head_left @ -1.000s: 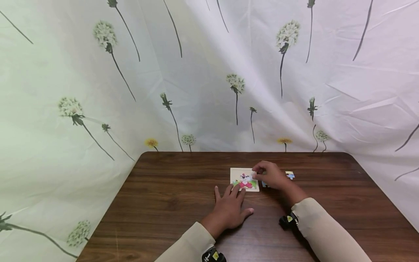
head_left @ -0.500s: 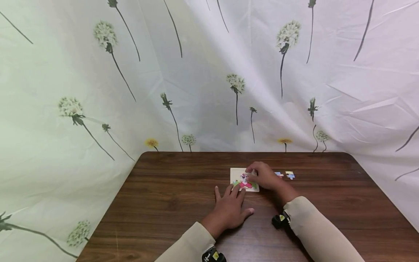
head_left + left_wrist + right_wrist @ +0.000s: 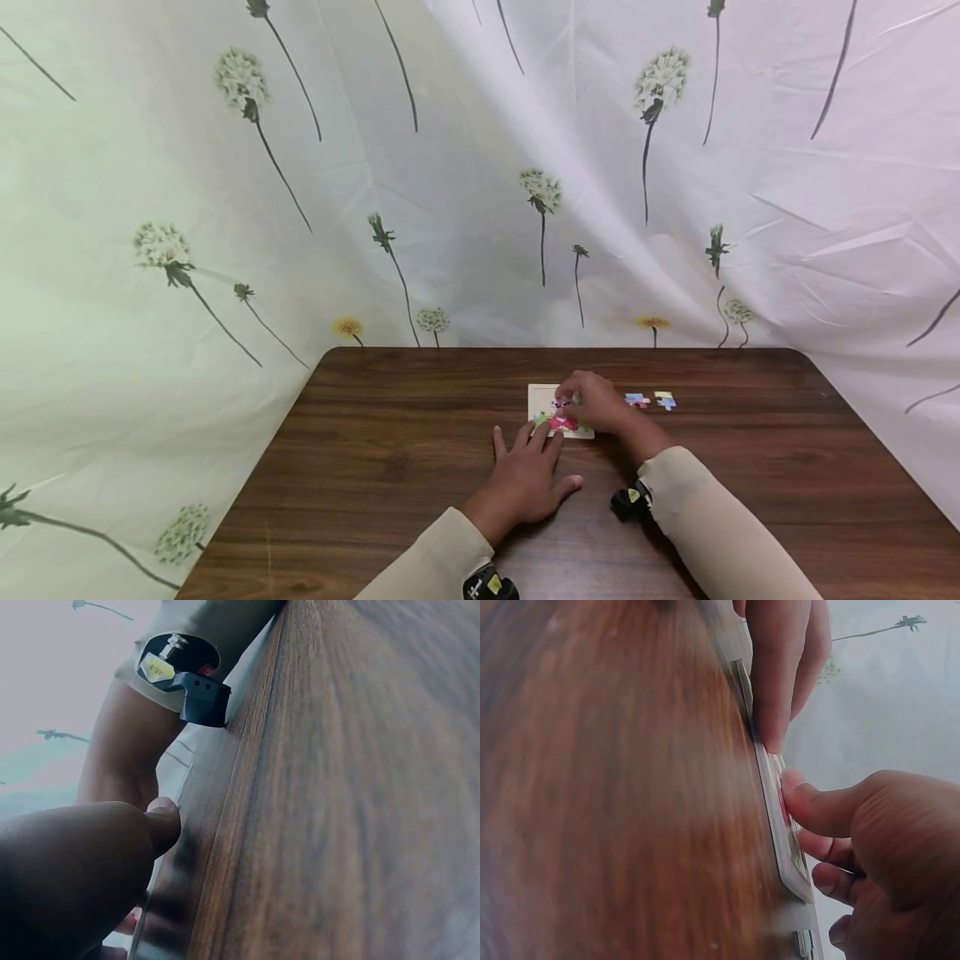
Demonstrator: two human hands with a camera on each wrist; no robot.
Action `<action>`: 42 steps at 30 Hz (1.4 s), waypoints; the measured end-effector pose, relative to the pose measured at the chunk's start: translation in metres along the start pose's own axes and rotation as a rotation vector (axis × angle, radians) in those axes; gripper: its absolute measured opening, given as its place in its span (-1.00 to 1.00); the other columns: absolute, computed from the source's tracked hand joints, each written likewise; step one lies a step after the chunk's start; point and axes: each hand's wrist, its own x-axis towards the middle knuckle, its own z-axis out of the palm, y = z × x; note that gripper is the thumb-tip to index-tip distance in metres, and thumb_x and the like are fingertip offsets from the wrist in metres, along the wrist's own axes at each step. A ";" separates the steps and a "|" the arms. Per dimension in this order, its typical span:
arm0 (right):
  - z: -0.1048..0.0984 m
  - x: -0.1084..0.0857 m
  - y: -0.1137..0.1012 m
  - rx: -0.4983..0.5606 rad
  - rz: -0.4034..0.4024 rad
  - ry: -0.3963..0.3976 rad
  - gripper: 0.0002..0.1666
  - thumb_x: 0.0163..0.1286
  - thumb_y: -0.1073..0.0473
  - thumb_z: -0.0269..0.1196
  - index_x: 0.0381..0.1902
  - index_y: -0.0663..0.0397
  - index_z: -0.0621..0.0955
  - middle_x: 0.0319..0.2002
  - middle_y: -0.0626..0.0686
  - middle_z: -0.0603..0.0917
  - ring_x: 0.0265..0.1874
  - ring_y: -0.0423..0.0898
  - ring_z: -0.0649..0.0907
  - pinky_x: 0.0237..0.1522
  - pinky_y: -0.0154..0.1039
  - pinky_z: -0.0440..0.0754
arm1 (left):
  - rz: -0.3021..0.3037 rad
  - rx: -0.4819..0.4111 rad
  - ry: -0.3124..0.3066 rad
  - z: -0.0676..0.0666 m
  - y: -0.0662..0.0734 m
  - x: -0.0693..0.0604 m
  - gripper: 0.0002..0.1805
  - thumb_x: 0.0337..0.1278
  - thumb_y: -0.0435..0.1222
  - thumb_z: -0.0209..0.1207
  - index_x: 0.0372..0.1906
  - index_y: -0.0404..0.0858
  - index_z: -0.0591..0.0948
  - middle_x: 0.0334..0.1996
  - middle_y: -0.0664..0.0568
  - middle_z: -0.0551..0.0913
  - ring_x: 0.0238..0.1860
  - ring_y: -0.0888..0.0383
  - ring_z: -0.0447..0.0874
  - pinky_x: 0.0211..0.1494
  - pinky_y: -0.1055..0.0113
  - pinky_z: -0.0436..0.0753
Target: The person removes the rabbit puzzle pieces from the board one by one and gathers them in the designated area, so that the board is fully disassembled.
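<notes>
A jigsaw puzzle (image 3: 539, 403) with a pale frame and a cartoon animal in red lies flat on the wooden table. My left hand (image 3: 522, 482) is spread palm down, its fingertips resting on the puzzle's near edge and the thumb pointing right. Above the puzzle my right hand (image 3: 596, 404) pinches what seems to be a puzzle piece between thumb and fingers, right down at the picture; the piece itself is mostly hidden. In the right wrist view the right thumb (image 3: 817, 804) meets the puzzle's surface, close to the left hand's fingers (image 3: 775, 682).
Two loose puzzle pieces, one blue and pink (image 3: 636, 400) and one blue and yellow (image 3: 665, 401), lie right of the right hand. The brown table (image 3: 375, 467) ends at the back against a white cloth (image 3: 465, 208) printed with dandelions.
My right hand has moved left from the puzzle's right edge to over its middle, uncovering the blue and pink loose piece. The left hand has stayed still.
</notes>
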 end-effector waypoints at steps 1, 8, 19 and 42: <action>0.000 0.001 0.000 -0.002 0.007 -0.002 -0.83 0.41 0.19 0.52 -0.06 0.01 0.84 -0.13 0.02 0.75 -0.10 -0.04 0.70 0.14 0.22 0.60 | -0.001 -0.001 0.003 0.000 0.000 0.000 -0.12 0.56 0.39 -0.01 0.71 -0.01 0.36 0.72 0.00 0.29 0.73 -0.09 0.18 0.64 -0.59 0.05; 0.002 0.007 -0.005 0.001 0.101 -0.025 -0.85 0.38 0.20 0.56 -0.18 -0.04 0.76 -0.20 -0.02 0.69 -0.20 -0.10 0.62 0.05 0.06 0.53 | 0.000 -0.011 0.016 0.002 -0.002 0.001 -0.13 0.56 0.39 -0.01 0.70 -0.02 0.38 0.71 -0.02 0.30 0.73 -0.11 0.20 0.64 -0.59 0.06; 0.001 0.007 -0.016 0.020 0.136 -0.052 -0.83 0.40 0.30 0.53 -0.20 0.06 0.70 -0.18 0.05 0.65 -0.22 -0.07 0.61 -0.10 -0.10 0.65 | -0.006 -0.007 0.006 0.001 -0.002 0.001 -0.13 0.55 0.39 0.00 0.71 -0.01 0.36 0.73 0.01 0.27 0.74 -0.09 0.17 0.65 -0.59 0.04; -0.004 0.001 -0.021 0.005 0.150 -0.036 -0.69 0.40 0.26 0.54 -0.09 -0.03 0.60 -0.17 0.02 0.73 -0.27 -0.08 0.65 -0.19 -0.15 0.66 | -0.010 -0.013 -0.021 0.001 -0.001 0.003 -0.12 0.56 0.40 -0.03 0.73 0.03 0.32 0.76 0.04 0.21 0.77 -0.07 0.12 0.66 -0.59 -0.02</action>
